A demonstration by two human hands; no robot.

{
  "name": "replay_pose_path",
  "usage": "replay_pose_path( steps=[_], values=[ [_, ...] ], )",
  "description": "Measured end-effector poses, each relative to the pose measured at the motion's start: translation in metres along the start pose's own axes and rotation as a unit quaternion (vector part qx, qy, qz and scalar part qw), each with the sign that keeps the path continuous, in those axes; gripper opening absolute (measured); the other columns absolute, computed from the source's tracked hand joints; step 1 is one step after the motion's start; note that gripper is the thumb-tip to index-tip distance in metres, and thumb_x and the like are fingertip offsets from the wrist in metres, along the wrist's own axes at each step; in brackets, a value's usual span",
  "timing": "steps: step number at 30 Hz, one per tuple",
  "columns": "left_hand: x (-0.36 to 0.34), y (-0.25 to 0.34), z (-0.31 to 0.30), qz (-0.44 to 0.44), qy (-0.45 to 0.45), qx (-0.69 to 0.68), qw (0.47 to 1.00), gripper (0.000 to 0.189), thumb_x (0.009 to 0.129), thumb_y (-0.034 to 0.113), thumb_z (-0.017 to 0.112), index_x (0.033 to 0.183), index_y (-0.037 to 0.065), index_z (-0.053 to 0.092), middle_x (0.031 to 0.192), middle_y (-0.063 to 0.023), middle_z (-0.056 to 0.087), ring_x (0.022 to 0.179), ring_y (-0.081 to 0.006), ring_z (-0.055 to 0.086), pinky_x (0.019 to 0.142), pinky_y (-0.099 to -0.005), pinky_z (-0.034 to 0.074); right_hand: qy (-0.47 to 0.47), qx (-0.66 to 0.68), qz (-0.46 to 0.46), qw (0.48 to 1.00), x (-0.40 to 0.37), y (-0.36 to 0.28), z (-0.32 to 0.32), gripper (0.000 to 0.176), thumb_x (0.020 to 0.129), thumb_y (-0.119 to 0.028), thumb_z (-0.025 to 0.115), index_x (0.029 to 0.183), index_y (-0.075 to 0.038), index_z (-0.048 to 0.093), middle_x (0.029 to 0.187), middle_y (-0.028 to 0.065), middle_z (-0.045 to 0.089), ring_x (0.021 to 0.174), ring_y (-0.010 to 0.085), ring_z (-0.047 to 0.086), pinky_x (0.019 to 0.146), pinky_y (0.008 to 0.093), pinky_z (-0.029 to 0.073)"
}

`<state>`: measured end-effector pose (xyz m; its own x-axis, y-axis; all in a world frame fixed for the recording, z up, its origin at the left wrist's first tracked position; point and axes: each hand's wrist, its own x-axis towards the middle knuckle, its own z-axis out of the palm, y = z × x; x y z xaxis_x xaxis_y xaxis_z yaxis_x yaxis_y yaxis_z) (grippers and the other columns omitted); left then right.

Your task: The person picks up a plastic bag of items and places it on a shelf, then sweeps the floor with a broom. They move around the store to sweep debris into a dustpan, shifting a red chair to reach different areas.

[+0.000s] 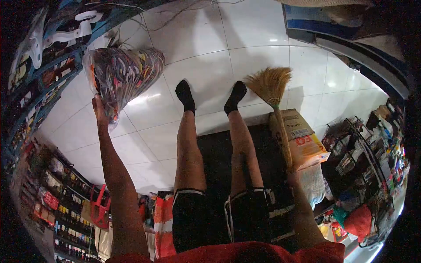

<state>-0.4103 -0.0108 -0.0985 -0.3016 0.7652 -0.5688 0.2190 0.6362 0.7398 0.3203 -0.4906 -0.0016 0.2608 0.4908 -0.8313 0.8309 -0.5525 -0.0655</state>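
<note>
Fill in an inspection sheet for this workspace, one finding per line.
Surface: white tiled floor, with grout lines and reflections showing.
Job's things: clear plastic bag full of multicoloured pieces; straw broom.
Clutter: cardboard box and orange package near the broom handle.
Hands: left hand touches the bag, grip unclear; right hand holds the broom handle.
Cables: thin cords beyond the bag.
Surroundings: stocked shelves at left, more goods at right.

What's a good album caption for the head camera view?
Left hand at a stuffed clear bag, right hand on a straw broom, white tiled floor beneath.
</note>
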Motion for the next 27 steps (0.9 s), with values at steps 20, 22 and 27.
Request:
replay_pose_path(
  steps=[20,22,27],
  values=[
    [0.005,-0.015,-0.012,0.185,-0.107,0.479,0.851,0.040,0.069,0.028,0.057,0.102,0.006,0.051,0.093,-0.0170,0.056,0.083,-0.0347,0.053,0.071,-0.0442,0.043,0.202,0.121,-0.500,0.834,0.221,-0.748,-0.125,0.079,0.063,-0.031,0.068,0.125,-0.002,0.029,0.119,0.0247,0.038,0.113,0.0338,0.035,0.095,0.0446,0.028],
    [-0.016,0.012,-0.001,0.158,-0.107,0.532,0.825,0.036,0.070,0.028,0.057,0.099,0.008,0.052,0.089,-0.0158,0.058,0.078,-0.0351,0.056,0.067,-0.0445,0.044,0.125,0.027,-0.499,0.857,0.202,-0.788,-0.138,0.066,0.065,-0.035,0.066,0.117,-0.005,0.039,0.114,0.0226,0.043,0.109,0.0325,0.039,0.092,0.0480,0.030],
    [-0.052,0.019,0.000,0.075,-0.281,0.445,0.847,0.033,0.083,0.039,0.041,0.092,0.010,0.054,0.071,-0.0153,0.058,0.063,-0.0310,0.055,0.059,-0.0395,0.044,0.084,0.127,-0.421,0.894,0.204,-0.770,-0.102,0.030,0.081,-0.036,0.045,0.094,-0.010,0.053,0.090,0.0164,0.057,0.092,0.0338,0.050,0.080,0.0476,0.037]
  ],
)
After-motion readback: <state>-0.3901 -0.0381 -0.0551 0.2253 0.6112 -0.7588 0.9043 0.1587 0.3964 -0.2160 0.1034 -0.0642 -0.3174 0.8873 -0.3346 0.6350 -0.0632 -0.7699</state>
